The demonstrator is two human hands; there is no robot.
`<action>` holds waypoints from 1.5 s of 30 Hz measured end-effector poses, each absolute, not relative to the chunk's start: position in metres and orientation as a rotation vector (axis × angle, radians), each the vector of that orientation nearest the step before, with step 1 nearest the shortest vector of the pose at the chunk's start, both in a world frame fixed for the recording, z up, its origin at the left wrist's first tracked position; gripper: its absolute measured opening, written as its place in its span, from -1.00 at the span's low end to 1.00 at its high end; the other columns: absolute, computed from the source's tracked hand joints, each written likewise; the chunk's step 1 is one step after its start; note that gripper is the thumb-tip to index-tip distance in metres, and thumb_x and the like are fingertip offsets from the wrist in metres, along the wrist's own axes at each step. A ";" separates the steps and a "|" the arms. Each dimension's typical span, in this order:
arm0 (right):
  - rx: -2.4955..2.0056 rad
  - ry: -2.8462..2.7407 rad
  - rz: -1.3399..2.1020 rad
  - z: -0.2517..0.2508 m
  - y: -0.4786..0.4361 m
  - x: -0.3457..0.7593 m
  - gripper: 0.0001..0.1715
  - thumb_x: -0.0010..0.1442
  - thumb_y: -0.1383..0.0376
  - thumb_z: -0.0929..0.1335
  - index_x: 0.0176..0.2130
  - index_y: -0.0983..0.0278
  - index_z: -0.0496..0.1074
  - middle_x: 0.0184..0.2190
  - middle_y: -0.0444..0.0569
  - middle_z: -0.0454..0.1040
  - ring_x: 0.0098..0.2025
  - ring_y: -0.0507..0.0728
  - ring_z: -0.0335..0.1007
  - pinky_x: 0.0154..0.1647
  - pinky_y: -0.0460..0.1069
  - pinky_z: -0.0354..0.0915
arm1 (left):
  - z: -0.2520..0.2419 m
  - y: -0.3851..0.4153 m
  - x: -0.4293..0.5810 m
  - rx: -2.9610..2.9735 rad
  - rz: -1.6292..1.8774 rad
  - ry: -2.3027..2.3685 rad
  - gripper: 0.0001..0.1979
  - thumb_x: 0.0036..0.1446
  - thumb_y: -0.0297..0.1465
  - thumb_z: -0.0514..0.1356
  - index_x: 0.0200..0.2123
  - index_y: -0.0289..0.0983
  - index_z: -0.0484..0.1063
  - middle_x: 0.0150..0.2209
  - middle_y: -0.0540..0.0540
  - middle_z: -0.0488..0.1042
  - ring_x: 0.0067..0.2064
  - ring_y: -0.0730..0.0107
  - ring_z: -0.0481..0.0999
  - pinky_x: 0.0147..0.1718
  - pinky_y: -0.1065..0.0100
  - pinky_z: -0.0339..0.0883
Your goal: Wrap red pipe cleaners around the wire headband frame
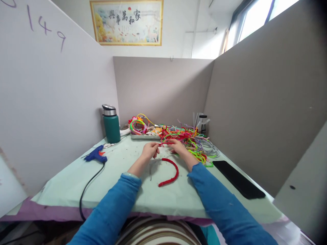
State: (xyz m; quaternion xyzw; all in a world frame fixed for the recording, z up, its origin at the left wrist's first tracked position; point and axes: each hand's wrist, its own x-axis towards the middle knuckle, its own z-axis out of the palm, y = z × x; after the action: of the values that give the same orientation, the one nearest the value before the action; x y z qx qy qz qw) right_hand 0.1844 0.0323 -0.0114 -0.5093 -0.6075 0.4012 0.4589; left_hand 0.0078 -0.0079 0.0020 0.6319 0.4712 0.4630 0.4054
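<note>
The thin red strip's (163, 143) far end blurred against your right hand (178, 147), whose grip I couldn't tell; your left hand (150, 150) pinched its near end. A curved red band (177, 170) lay between your forearms.

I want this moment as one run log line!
left hand: holds red strip | right hand: on same strip | nearer: curved red band | left side: blue glue gun

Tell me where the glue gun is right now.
In the head view, the blue glue gun lies on the left side of the table, nearer the wearer than the green bottle and left of the left hand.
</note>
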 end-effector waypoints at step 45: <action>-0.979 -1.942 0.378 0.013 0.006 0.169 -0.66 0.19 0.19 0.21 -0.23 0.30 0.48 -0.40 -0.06 0.49 -0.38 0.05 0.34 -0.35 -0.09 0.21 | 0.011 -0.010 0.003 1.337 1.564 1.063 -0.79 0.01 -0.27 0.09 -0.37 -0.30 0.36 -0.72 0.12 0.22 -0.76 0.64 0.01 -0.76 0.52 -0.14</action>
State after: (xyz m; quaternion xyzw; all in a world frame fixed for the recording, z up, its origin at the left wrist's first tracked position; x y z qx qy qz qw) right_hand 0.1694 0.0061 0.0125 -0.3959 -0.7855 0.1527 0.4504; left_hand 0.0034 -0.0104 0.0114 0.5289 0.4203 0.6187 0.4011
